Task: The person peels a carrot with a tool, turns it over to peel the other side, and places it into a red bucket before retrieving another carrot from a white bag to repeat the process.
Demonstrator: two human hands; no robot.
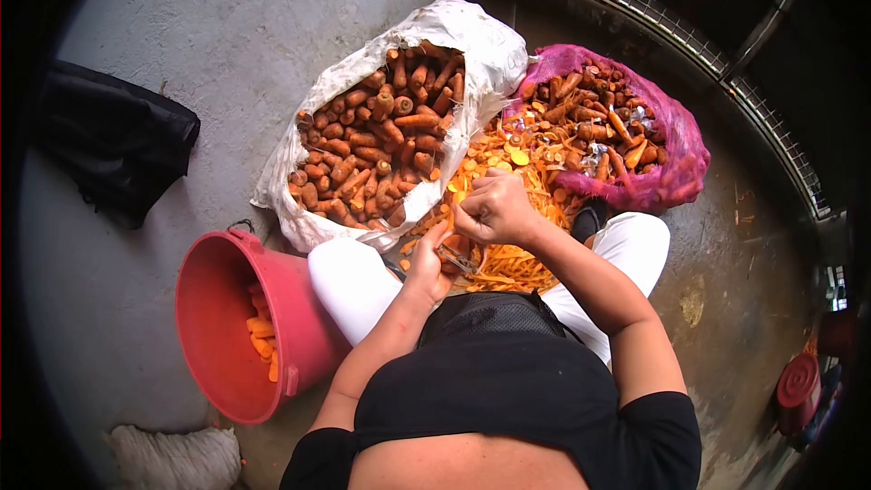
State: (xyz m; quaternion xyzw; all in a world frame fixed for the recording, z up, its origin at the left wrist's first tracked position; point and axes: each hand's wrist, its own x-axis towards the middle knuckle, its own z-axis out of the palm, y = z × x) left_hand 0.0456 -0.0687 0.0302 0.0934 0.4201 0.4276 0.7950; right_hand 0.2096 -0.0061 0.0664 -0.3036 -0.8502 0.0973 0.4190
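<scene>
My left hand (432,265) is closed in front of my lap, around a small metal tool (462,262) that looks like a peeler. Just above it, my right hand (498,207) is curled into a fist. An orange-brown carrot (458,246) shows in part between the two hands, apparently gripped by the right; the fingers hide most of it. Under and beyond my hands lies a heap of orange peelings (510,265) with some cut carrot ends. A white sack (476,32) full of unpeeled carrots (381,132) stands ahead on the left.
At the right, a pink mesh bag (685,159) holds more carrots and scraps. A red bucket (213,327) with peeled carrots (261,336) tips beside my left knee. A black cloth or bag (118,136) lies far left, a pale sack (177,458) below. A metal grate (671,32) edges the floor.
</scene>
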